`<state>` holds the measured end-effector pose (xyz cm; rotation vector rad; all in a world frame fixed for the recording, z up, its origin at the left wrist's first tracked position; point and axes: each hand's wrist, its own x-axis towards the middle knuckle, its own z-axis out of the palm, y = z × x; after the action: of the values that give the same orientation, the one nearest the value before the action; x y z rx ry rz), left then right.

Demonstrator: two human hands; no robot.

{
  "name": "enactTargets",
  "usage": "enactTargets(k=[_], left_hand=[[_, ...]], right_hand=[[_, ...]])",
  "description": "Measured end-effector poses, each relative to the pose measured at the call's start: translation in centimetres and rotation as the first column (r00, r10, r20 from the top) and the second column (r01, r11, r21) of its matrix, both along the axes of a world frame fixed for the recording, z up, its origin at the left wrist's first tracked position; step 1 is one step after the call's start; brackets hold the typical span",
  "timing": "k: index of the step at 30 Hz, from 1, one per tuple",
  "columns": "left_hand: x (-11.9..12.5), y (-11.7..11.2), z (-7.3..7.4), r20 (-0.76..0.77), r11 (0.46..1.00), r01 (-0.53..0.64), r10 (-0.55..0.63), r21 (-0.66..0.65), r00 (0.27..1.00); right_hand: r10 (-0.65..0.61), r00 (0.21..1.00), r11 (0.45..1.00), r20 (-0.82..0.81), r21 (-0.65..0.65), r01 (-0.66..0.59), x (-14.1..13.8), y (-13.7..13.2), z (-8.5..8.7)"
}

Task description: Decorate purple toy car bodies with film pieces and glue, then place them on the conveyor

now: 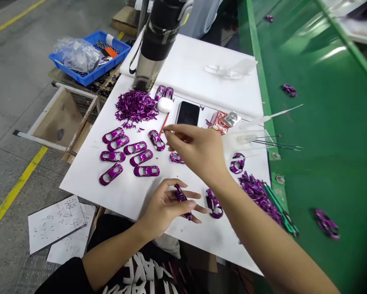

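Your left hand (162,207) grips a purple toy car body (180,194); at one o'clock from it, your right hand (200,150) pinches, contents unclear.

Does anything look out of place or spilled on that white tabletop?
Slightly: a couple of loose purple bits lie beside the phone, apart from the left pile and right pile of similar pieces, so they look strayed. Otherwise nothing clearly stands out.
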<state>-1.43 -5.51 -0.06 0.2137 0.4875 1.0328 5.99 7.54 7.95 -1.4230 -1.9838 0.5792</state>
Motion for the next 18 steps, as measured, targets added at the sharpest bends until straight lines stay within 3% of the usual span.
enactTargets(k=[4,9,11,15,18], left_hand=[[-0.3,-0.1,0.3,-0.038,1.000,0.015,-0.015,-0.003,0.999],[-0.2,-0.4,0.0,-0.089,0.988,0.107,-0.098,0.109,0.991],[-0.2,-0.6,0.0,-0.147,0.976,0.158,-0.136,0.152,0.980],[-0.1,-1.0,0.2,-0.255,0.957,0.212,-0.158,0.197,0.954],[0.2,-1.3,0.4,-0.325,0.951,0.205,-0.123,0.232,0.938]], right_hand=[[-0.117,0.972,0.972,-0.204,-0.225,0.069,5.9,-8.0,0.9],[-0.250,0.946,0.928,-0.207,-0.332,0.172,10.1,-15.1,-0.9],[-0.260,0.959,0.937,-0.114,-0.268,0.222,10.5,-16.3,-1.8],[-0.218,0.974,0.976,0.056,-0.003,0.219,10.2,-17.4,-2.9],[-0.252,0.968,0.968,0.014,-0.016,0.252,9.8,-17.7,-2.8]])
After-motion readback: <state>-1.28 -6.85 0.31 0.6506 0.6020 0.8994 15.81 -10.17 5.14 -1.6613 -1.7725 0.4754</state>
